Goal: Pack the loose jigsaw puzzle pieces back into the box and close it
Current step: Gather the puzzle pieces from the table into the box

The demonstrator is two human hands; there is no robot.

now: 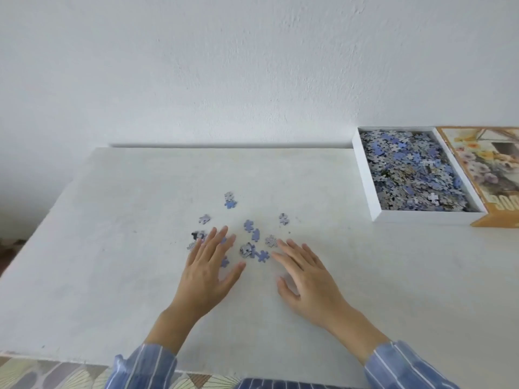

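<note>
1. Near edge: two blue-and-white striped fabric sleeves (146,363) at the bottom, one per forearm; a patterned floor strip shows at the bottom left.
2. Flat white worktop (112,262) carries everything; pale wall behind it.
3. Left hand (209,266): palm down, fingers spread, grip open and holding nothing. Fingertips lie over the left part of the piece cluster; cannot tell if the palm presses the worktop.
4. Right hand (306,272): palm down, fingers spread and pointing far-left, grip open, nothing held. Its fingertips are just beside a grey-backed piece and a blue one.
5. Small loose blue and grey cardboard jigsaw puzzle pieces (254,234) are scattered on the worktop between and just beyond the two hands. A few are partly hidden under the left fingers; two lie farther off, one pair toward the far left and one piece to the right.
6. Far right: shallow white rectangular cardboard box tray (365,175), open, filled with a heap of blue and grey pieces, well apart from the loose ones.
7. Right of the tray, touching it: orange-edged cardboard box lid printed with flowers (483,164), picture side up, cut off by the frame edge.
</note>
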